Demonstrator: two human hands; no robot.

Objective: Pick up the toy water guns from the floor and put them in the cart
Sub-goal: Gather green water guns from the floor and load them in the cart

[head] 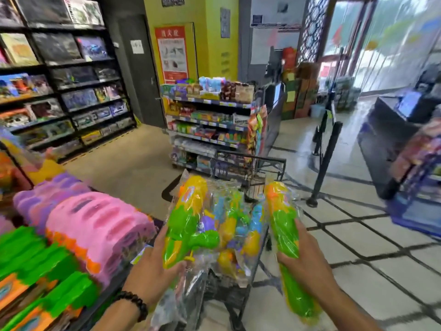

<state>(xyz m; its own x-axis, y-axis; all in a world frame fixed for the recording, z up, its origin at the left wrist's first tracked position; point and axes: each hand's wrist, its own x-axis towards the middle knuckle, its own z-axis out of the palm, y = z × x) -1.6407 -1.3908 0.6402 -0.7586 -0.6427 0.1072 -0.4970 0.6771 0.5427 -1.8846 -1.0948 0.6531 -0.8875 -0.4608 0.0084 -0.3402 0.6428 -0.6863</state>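
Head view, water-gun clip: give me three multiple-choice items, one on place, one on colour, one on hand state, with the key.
1. Where is the cart?
A. between the two hands
B. behind the black shelves
C. by the glass door

2. Main colours of the water gun in the right hand?
A. red and white
B. green, yellow and orange
C. black

3. What is the left hand doing?
A. hanging idle
B. pushing the cart
C. gripping a bagged water gun

Key: 1 A, the cart sits between both hands; 2 B, the right-hand water gun shows those colours; 3 C, fingers wrap it.
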